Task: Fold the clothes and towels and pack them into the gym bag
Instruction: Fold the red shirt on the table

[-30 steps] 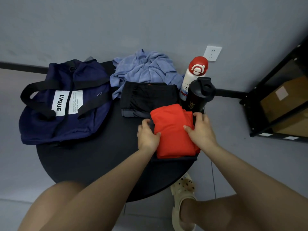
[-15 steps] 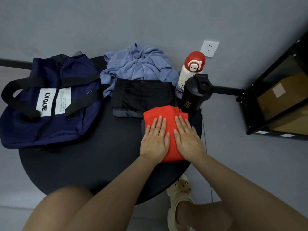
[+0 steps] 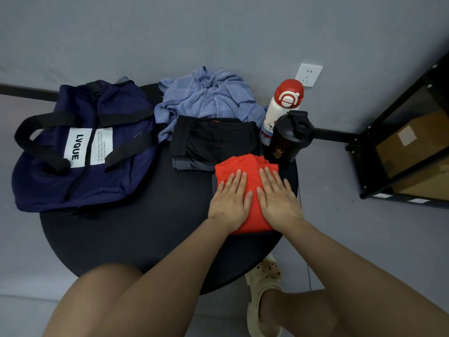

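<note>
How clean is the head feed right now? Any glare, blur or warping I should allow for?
Head view: dim, even light with no glare; both hands, left and right, look sharp on the red garment; wide-angle warping bows the shelf at the right edge; the dark shorts lose detail against the black table.

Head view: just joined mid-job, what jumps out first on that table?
The folded red garment at the table's near right edge, with the left hand and right hand pressed flat on it side by side. Next, the navy gym bag lying on the left, zipped shut as far as I can tell. Behind the red piece sit folded black shorts and a crumpled blue towel.
</note>
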Demonstrator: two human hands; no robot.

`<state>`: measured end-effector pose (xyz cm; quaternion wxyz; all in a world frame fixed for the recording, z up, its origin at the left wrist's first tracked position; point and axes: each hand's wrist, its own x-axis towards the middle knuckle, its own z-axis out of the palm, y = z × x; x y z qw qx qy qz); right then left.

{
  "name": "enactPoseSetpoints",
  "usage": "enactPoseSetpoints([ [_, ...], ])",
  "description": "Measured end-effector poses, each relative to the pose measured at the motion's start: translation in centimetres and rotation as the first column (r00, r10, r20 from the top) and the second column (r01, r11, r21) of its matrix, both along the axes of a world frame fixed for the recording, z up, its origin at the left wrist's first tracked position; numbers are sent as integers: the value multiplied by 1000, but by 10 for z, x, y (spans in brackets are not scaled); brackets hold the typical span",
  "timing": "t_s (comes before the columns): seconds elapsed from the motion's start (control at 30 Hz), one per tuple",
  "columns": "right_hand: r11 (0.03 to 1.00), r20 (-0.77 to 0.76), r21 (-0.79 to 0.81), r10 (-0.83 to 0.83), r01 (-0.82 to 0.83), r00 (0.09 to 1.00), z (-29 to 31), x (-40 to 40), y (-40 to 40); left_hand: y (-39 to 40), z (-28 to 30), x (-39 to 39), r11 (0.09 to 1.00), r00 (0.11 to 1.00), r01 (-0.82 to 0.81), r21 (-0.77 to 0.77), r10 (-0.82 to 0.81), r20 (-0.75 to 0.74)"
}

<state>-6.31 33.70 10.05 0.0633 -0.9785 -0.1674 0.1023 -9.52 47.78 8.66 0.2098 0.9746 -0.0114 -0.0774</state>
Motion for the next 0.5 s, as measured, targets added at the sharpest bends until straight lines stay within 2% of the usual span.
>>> enactPoseSetpoints([
  [0.2, 998, 154, -49, 47, -39, 987, 22, -5, 14, 26, 19, -13, 997, 999, 52, 57, -51, -16],
  [0.33, 989, 236, -2, 142, -146, 961, 35, -11, 41, 57, 37, -23, 984, 998, 53, 170, -55, 10],
  [0.5, 959, 205, -8, 278, -282, 939, 37, -16, 79, 122, 63, -33, 950, 992, -112, 290, 91, 85],
])
